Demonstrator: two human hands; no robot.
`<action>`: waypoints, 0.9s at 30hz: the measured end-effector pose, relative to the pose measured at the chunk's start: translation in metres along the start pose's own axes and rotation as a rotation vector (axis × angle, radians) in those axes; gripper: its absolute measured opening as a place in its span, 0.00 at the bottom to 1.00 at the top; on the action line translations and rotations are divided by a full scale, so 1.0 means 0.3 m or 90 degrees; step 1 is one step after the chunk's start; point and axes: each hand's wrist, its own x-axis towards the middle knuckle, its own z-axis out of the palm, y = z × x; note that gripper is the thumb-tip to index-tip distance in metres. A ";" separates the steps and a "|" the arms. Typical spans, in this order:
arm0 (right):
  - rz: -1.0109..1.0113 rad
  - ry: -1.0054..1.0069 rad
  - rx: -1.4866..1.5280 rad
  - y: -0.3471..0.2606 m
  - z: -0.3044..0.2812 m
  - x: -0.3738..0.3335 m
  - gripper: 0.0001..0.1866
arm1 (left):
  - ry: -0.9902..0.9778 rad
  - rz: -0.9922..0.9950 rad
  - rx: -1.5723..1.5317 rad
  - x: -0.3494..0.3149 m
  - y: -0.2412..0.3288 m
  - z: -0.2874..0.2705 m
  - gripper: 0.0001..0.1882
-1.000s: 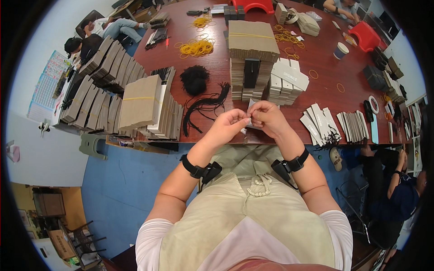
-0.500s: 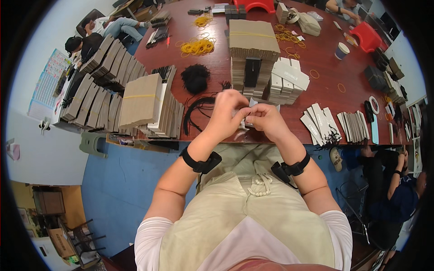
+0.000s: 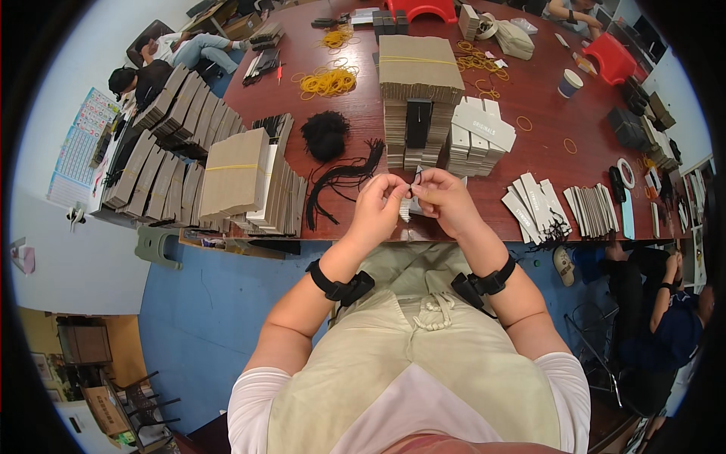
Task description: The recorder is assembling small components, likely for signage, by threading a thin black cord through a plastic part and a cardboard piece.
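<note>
Close together at the table's near edge, my left hand (image 3: 380, 203) and my right hand (image 3: 446, 200) pinch a thin black cord (image 3: 417, 175) between their fingertips. Most of that cord is hidden by the fingers. A whitish piece (image 3: 405, 209) shows just below them, too covered to make out. To the left of my left hand lies a loose bundle of black cords (image 3: 344, 180), with a fluffy black clump of cord (image 3: 325, 135) behind it. Directly beyond my hands rises a tall stack of grey-brown cardboard pieces (image 3: 420, 68) held by a rubber band.
Rows of banded cardboard stacks (image 3: 236, 171) fill the left side. White tags (image 3: 482, 125) stand beyond my right hand; corded tags (image 3: 535, 206) lie farther right. Yellow rubber bands (image 3: 330, 80), a paper cup (image 3: 570, 84) and red stools (image 3: 609, 59) are farther back. Other people sit around the table.
My left hand has lowered from above the cord bundle, uncovering more of it. Both hands now meet at the fingertips, with the black cord visible between them.
</note>
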 end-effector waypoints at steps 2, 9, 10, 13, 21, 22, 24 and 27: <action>0.078 -0.013 0.042 -0.015 -0.003 0.003 0.05 | 0.022 0.139 0.146 0.012 0.017 -0.012 0.02; 0.116 0.002 0.020 -0.009 -0.020 0.017 0.05 | 0.053 0.395 0.283 0.008 0.017 -0.013 0.07; 0.097 0.007 0.026 -0.006 -0.024 0.018 0.06 | 0.053 0.395 0.283 0.003 0.017 -0.011 0.07; 0.070 0.021 0.024 -0.011 -0.025 0.018 0.06 | 0.041 0.190 0.136 -0.012 0.013 -0.011 0.07; 0.022 0.027 -0.030 0.000 -0.019 0.014 0.07 | -0.077 -0.149 -0.118 -0.014 -0.007 -0.044 0.08; 0.010 0.019 -0.034 0.004 -0.023 0.015 0.07 | -0.077 -0.149 -0.118 -0.014 -0.013 -0.043 0.08; -0.001 0.011 -0.038 0.006 -0.025 0.012 0.07 | -0.069 -0.146 -0.166 -0.013 -0.026 -0.041 0.07; -0.035 -0.001 -0.073 0.012 -0.016 -0.001 0.06 | -0.082 -0.161 -0.235 -0.012 -0.015 -0.038 0.07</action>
